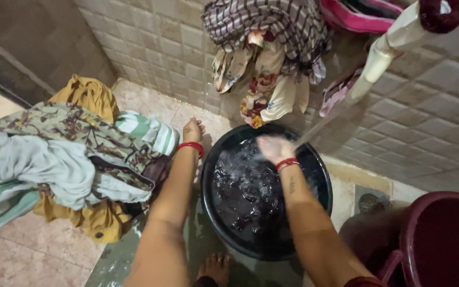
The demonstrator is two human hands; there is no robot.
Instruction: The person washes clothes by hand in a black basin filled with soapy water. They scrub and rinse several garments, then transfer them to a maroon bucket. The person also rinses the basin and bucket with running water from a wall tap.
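A: Hands first — where are they?

B: Left hand [191,131] is out past the rim of the round black plastic wash basin [320,180], on its left side, fingers loosely curled; looks like it holds nothing, though the palm faces away so I can't be sure. Red bangle [190,145] on that wrist.

A: Right hand?

B: Right hand [273,149] is over the basin's far half, above the water, motion-blurred. Can't tell how far open it is or whether it grips anything. Red bangles on that wrist too.

A: Basin contents?

B: Dark wet cloth [245,199] sunk in splashing water, foam on top. A thin stream of water [314,130] slants down from the upper right and lands just by the right hand.

A: Where does the basin sit?

B: On the wet tiled floor [38,255], close to the tiled wall corner — the person's bare foot [216,267] is just beside its near edge.

A: Surroundings, quick.

B: Heap of laundry [65,159] to the left: mustard, patterned green, grey, striped green-white pieces. Checked and floral cloths [266,48] hang on the wall above the basin. White pipe [386,53] at upper right. Maroon plastic bucket [442,239] at lower right, near the right forearm.
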